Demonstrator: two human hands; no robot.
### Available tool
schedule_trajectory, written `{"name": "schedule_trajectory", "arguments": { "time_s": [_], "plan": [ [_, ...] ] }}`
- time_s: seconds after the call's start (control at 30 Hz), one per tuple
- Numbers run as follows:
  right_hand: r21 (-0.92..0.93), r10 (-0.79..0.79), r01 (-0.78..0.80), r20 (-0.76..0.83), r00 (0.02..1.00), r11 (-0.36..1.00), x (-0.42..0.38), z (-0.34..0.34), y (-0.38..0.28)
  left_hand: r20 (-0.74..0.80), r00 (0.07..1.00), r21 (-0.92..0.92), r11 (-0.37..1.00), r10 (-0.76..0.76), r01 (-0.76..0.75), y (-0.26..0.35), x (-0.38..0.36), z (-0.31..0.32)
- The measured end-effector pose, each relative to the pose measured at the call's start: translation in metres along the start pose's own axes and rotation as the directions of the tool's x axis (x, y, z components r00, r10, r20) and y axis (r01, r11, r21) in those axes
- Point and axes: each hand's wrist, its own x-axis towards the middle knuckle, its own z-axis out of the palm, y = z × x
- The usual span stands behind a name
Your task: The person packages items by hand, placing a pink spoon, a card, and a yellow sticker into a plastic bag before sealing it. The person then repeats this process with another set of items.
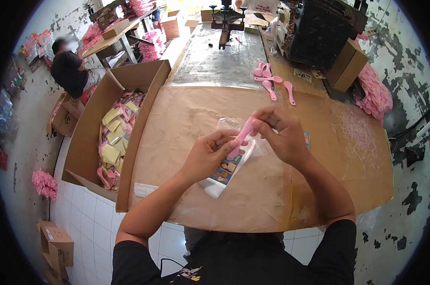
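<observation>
A pink spoon (244,134) is held slanting above the brown-covered table (177,118). My left hand (210,154) grips its lower part between thumb and fingers. At its upper end, the thumb and fingers of my right hand (282,135) pinch it. Beneath the hands lie printed cards (223,172) with a blue picture, and clear plastic bags (231,123); my hands partly cover them. Another blue printed piece (306,138) shows beside my right wrist. Several loose pink spoons (290,93) lie farther back on the table.
A large cardboard box (89,137) of packed pink and yellow items stands against the table's left side. Behind are a metal plate (215,57) with a clamp-like machine (227,23) and a black machine (319,35). A person (70,69) sits at the far left.
</observation>
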Motion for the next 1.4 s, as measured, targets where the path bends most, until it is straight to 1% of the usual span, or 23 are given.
{"name": "schedule_trajectory", "arguments": {
  "time_s": [0.03,0.1,0.13,0.2,0.23,0.3,0.33,0.37,0.4,0.43,0.5,0.67,0.73,0.8,0.83,0.9,0.93,1.0,1.07,1.1,1.2,1.3,1.4],
  "plan": [
    [-0.085,-0.088,0.093,0.057,0.995,0.992,0.001,0.000,0.000,0.022,0.999,-0.048,0.998,0.028,-0.027,0.001,0.000,0.000],
    [-0.037,-0.108,0.113,0.126,0.986,0.993,0.005,-0.004,-0.001,0.067,0.997,-0.014,1.000,-0.026,0.027,-0.002,-0.001,-0.008],
    [0.090,-0.045,0.033,0.139,0.989,0.995,0.007,-0.010,-0.002,0.089,0.995,0.002,0.999,-0.054,0.054,-0.003,-0.002,-0.010],
    [0.206,-0.038,0.009,0.140,0.989,0.978,0.011,-0.011,-0.008,0.116,0.993,-0.016,1.000,-0.008,0.010,-0.002,-0.002,-0.009],
    [0.198,-0.092,0.067,0.121,0.988,0.978,0.014,-0.006,-0.011,0.130,0.991,-0.026,1.000,0.015,-0.012,-0.002,-0.003,-0.008],
    [0.115,-0.199,0.179,0.197,0.960,0.977,0.016,-0.006,-0.020,0.171,0.985,-0.073,0.997,-0.018,0.031,0.005,-0.006,-0.007],
    [0.045,-0.241,0.238,0.294,0.925,0.970,0.017,-0.010,-0.027,0.192,0.981,-0.095,0.994,-0.034,0.053,0.008,-0.007,-0.007],
    [-0.017,-0.270,0.301,0.391,0.880,0.954,0.019,-0.012,-0.031,0.191,0.982,-0.086,0.996,-0.008,0.025,0.010,-0.008,-0.007],
    [0.005,-0.384,0.416,0.395,0.834,0.909,0.025,-0.014,-0.032,0.189,0.982,-0.077,0.997,0.018,-0.003,0.011,-0.008,-0.007],
    [-0.027,-0.364,0.406,0.391,0.845,0.913,0.026,-0.017,-0.037,0.186,0.982,-0.070,0.997,0.044,-0.031,0.012,-0.009,-0.007],
    [-0.092,-0.322,0.383,0.385,0.865,0.919,0.027,-0.022,-0.053,0.185,0.980,-0.146,0.988,0.079,-0.052,0.006,-0.006,-0.011],
    [0.036,-0.310,0.316,0.334,0.890,0.948,0.027,-0.001,-0.061,0.224,0.972,-0.207,0.978,0.072,-0.025,0.013,-0.009,-0.010],
    [0.067,-0.298,0.295,0.374,0.878,0.953,0.026,0.002,-0.056,0.231,0.971,-0.227,0.974,0.059,-0.005,0.014,-0.010,-0.008],
    [0.057,-0.269,0.273,0.450,0.852,0.960,0.026,0.002,-0.050,0.297,0.949,-0.307,0.952,0.102,-0.006,0.006,-0.008,-0.012],
    [0.069,-0.296,0.294,0.412,0.862,0.953,0.026,0.003,-0.052,0.330,0.936,-0.344,0.939,0.124,-0.003,0.004,-0.007,-0.014],
    [0.091,-0.347,0.336,0.331,0.878,0.937,0.027,0.003,-0.056,0.158,0.966,-0.286,0.946,0.205,-0.153,0.009,-0.008,-0.002],
    [-0.086,-0.379,0.427,0.330,0.865,0.900,0.027,0.001,-0.062,0.073,0.966,-0.250,0.942,0.249,-0.224,0.013,-0.009,0.004],
    [-0.420,-0.437,0.555,0.348,0.829,0.718,0.029,-0.003,-0.078,0.031,0.970,-0.114,0.965,0.241,-0.236,0.019,-0.010,0.000],
    [-0.451,-0.313,0.403,0.263,0.913,0.796,0.024,-0.006,-0.089,0.012,0.971,0.022,0.971,0.237,-0.237,0.019,-0.012,-0.009],
    [-0.461,-0.247,0.324,0.221,0.943,0.826,0.023,-0.007,-0.091,0.031,0.960,0.094,0.956,0.277,-0.279,0.018,-0.015,-0.008],
    [-0.410,-0.209,0.257,0.157,0.965,0.875,0.020,-0.005,-0.089,0.107,0.914,0.320,0.857,0.392,-0.405,0.018,-0.021,-0.005],
    [-0.398,-0.150,0.181,0.107,0.983,0.899,0.018,-0.003,-0.083,0.113,0.865,0.439,0.757,0.488,-0.484,0.028,-0.023,0.005],
    [-0.429,-0.144,0.207,0.174,0.974,0.879,0.017,0.000,-0.076,0.035,0.912,0.298,0.867,0.409,-0.400,0.029,-0.022,0.007]
  ]
}}
